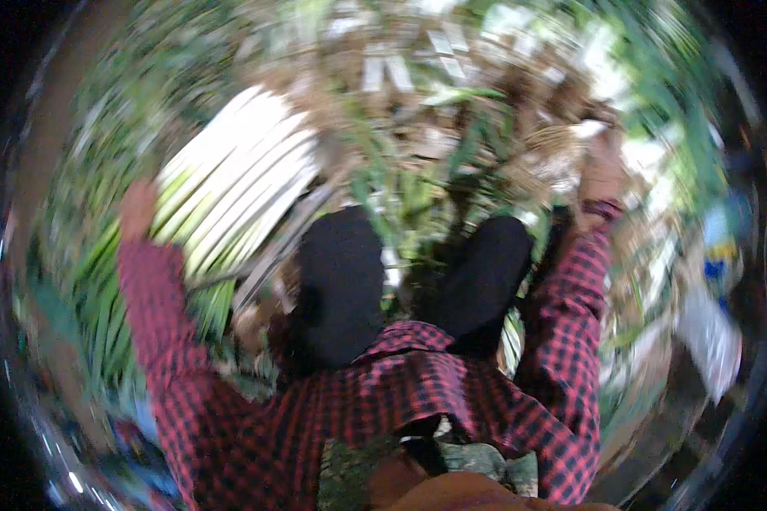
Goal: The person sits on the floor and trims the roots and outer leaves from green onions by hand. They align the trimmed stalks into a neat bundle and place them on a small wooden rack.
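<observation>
A row of leeks or large spring onions (236,172) lies at my left, white stems toward the far side and green leaves toward me. My left hand (139,209) is at the left edge of these stems, seemingly touching them; blur hides its fingers. Out to the right is my right hand (602,167), beside a pale clump of roots (550,147) and a small white piece. Motion smears this area, so whether the hand grips anything is unclear. A thin grey strip (281,239), perhaps wood, runs along the near right side of the row.
My dark-clad knees (340,281) are below the middle of the view. Cut leaves and root scraps (422,137) litter the ground ahead. More green leaves (671,83) lie at the far right. A translucent plastic bag (709,342) is at the right edge.
</observation>
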### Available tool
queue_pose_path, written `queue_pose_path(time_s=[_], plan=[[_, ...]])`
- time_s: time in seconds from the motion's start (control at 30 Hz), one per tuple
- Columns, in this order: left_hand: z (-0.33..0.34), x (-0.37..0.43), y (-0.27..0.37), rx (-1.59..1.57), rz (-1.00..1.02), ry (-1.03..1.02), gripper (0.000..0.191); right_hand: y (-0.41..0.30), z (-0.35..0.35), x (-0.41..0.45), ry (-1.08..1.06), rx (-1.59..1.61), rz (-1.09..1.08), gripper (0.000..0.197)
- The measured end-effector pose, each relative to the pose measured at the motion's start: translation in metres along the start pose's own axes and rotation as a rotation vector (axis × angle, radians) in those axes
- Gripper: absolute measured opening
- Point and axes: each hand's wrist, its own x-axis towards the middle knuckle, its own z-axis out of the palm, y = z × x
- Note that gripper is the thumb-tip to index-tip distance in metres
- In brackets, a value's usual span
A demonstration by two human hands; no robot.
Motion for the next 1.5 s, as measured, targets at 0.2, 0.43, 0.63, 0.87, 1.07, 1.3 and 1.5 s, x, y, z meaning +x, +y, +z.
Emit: queue_pose_path(time_s=[0.2,0.43,0.63,0.87,1.07,1.3,1.5], plan=[[-0.020,-0.033,0.055,0.028,0.112,0.221,0.032,-0.203,0.065,0.109,-0.565,2.135,0.433,0.022],[-0.034,-0.043,0.071,-0.011,-0.027,0.211,0.034,-0.429,0.179,0.033,-0.646,0.860,-0.095,0.036],[-0.033,-0.044,0.070,0.009,0.045,0.307,0.030,-0.550,0.296,-0.067,-0.685,0.629,-0.695,0.041],[-0.044,-0.047,0.068,-0.138,0.200,0.237,0.027,-0.503,0.382,-0.121,-0.912,0.280,-0.910,0.037],[-0.087,-0.041,0.022,-0.091,0.327,0.275,0.031,-0.495,0.367,-0.109,-0.946,0.496,-0.704,0.043],[-0.060,-0.026,-0.036,-0.005,0.028,-0.054,0.044,-0.488,0.398,-0.117,-0.894,0.499,-0.748,0.043],[-0.015,0.004,-0.086,-0.353,0.089,-0.058,0.046,-0.474,0.406,-0.119,-0.848,0.133,-0.758,0.021]])
